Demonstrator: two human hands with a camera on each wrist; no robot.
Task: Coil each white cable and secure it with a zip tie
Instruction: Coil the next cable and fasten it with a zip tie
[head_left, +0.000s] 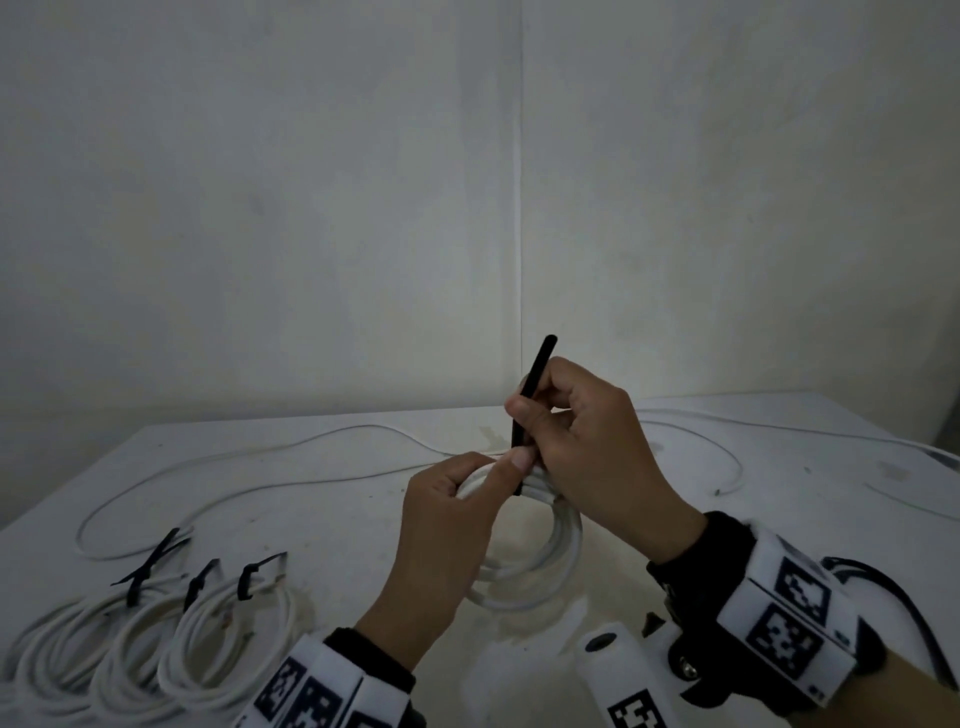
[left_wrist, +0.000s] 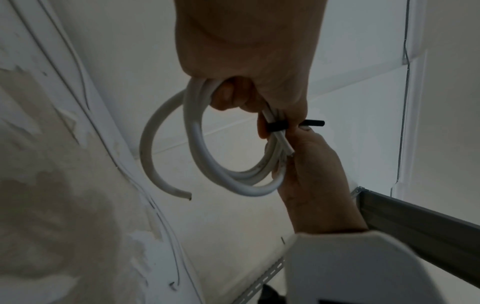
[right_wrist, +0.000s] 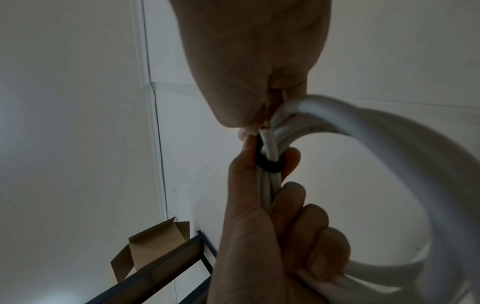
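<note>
Left hand gripping the coil above the table, right hand pinching the zip tie looping round the coil's top, tail pointing upward, three tied coils lying at left.

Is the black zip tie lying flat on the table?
No, the right hand holds the zip tie upright against the cable coil.
</note>
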